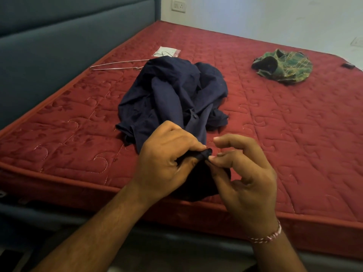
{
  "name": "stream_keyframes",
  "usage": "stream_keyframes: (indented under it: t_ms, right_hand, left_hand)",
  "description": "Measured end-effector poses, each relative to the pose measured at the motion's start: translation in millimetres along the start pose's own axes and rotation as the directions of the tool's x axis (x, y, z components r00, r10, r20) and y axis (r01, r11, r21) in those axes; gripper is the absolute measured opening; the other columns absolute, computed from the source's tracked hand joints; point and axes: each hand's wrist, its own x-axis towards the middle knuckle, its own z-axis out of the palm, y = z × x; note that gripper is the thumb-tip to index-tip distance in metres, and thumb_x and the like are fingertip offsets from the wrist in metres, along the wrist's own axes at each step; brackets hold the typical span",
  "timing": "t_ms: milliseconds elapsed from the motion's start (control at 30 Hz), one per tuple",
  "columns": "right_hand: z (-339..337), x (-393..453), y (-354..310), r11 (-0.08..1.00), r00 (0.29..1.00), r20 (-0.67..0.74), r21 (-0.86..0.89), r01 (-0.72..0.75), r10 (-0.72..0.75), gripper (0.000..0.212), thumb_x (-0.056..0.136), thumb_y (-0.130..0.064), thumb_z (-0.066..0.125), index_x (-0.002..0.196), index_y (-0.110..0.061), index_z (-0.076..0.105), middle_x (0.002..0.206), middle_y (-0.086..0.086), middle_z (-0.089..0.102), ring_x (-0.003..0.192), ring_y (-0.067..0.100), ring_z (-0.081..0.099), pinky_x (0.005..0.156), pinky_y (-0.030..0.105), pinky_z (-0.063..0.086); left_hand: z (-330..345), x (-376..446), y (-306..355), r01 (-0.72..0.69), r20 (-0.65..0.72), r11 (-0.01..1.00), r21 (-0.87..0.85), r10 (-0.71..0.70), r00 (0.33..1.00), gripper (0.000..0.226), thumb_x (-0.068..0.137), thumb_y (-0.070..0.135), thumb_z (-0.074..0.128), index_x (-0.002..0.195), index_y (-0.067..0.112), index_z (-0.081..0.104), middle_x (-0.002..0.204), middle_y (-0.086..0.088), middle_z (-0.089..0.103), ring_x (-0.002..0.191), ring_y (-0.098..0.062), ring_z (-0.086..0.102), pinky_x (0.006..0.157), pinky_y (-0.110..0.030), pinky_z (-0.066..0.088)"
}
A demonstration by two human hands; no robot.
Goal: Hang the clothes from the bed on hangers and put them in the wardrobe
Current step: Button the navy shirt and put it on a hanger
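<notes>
The navy garment [172, 95] lies crumpled on my bed, on the red quilted mattress [275, 134], and one end of it trails toward me over the mattress's near edge. My left hand [167, 158] has its fingers curled round a bunched bit of that dark cloth, thumb and forefinger pinching it into a small twist. My right hand [245, 173] meets it there: a thumb and fingertip nip the tip of the same twist, while the other fingers stand loosely spread above. A pink and white thread bracelet [267, 235] sits on my right wrist.

Beyond the navy heap, a single wire hanger [117, 65] lies flat on the mattress, its far end tucked under the cloth. Just past it lies one small white packet [167, 51]. Well apart to the right lies a second garment, a green plaid one [282, 65], wadded up, so I count two pieces of clothing on the bed and one hanger. A small dark object [348, 65] lies near the far right edge; I cannot tell what it is. The blue padded headboard [59, 46] runs along the left
</notes>
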Motion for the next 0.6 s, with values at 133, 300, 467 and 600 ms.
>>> stream_keyframes:
  t_ms: [133, 300, 467, 600]
  right_hand:
    - [10, -6, 1, 0.984, 0.989, -0.020, 0.108, -0.142, 0.145, 0.014, 0.086, 0.007, 0.075, 0.086, -0.004, 0.067, 0.106, -0.001, 0.075, 0.102, 0.012, 0.072, 0.085, 0.029, 0.057]
    - [15, -10, 9, 0.896, 0.896, -0.127, 0.191, -0.400, 0.427, 0.011, 0.091, -0.016, 0.076, 0.086, -0.020, 0.067, 0.081, -0.012, 0.071, 0.075, 0.007, 0.069, 0.070, 0.026, 0.055]
    - [-4, -12, 27, 0.914, 0.904, -0.142, 0.023, -0.404, 0.403, 0.017, 0.092, -0.035, 0.071, 0.082, -0.023, 0.065, 0.075, -0.010, 0.067, 0.065, 0.004, 0.061, 0.061, 0.020, 0.048]
    - [-10, 5, 48, 0.902, 0.902, 0.004, 0.004, -0.431, 0.431, 0.005, 0.098, -0.027, 0.068, 0.092, -0.028, 0.068, 0.075, -0.007, 0.070, 0.069, 0.011, 0.069, 0.066, 0.039, 0.058]
  left_hand:
    - [9, -11, 6, 0.050, -0.043, 0.998, 0.032, -0.048, 0.998, 0.007, 0.083, 0.008, 0.077, 0.089, 0.004, 0.078, 0.090, -0.002, 0.074, 0.085, -0.024, 0.064, 0.078, -0.040, 0.049]
    - [3, -14, -16, 0.033, -0.037, 0.987, 0.156, -0.028, 0.999, 0.023, 0.089, 0.013, 0.081, 0.110, 0.005, 0.079, 0.107, -0.011, 0.070, 0.094, -0.029, 0.063, 0.087, -0.036, 0.050]
    - [-25, -33, -41, 0.110, -0.008, 0.986, 0.128, -0.110, 0.994, 0.012, 0.093, 0.013, 0.073, 0.100, 0.007, 0.080, 0.089, -0.002, 0.075, 0.080, -0.020, 0.069, 0.073, -0.038, 0.054]
    - [-58, -22, -40, 0.347, 0.519, 0.926, -0.149, -0.225, 0.825, 0.012, 0.084, 0.029, 0.083, 0.092, 0.021, 0.082, 0.085, 0.014, 0.077, 0.078, -0.004, 0.074, 0.070, -0.026, 0.058]
